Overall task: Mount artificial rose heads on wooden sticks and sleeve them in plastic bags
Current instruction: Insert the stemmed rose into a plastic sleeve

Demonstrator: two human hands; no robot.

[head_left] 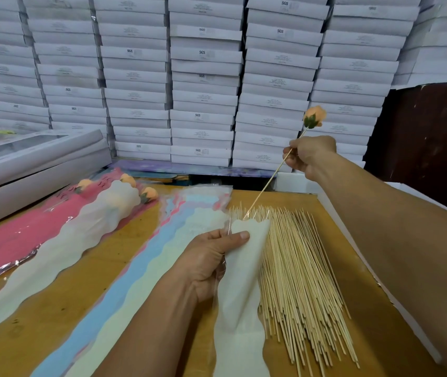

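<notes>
Where sticks lie, stacked boxes behind, bags alongside.

Lying partly hidden under the left hand: the near edge of the white plastic bag, running off the bottom edge too. Vanishing inside the right hand: a stretch of the wooden stick. Blurring beyond reading: small print on the white boxes behind both hands. Hiding behind frosted sleeves left of the left hand: peach rose heads.
</notes>
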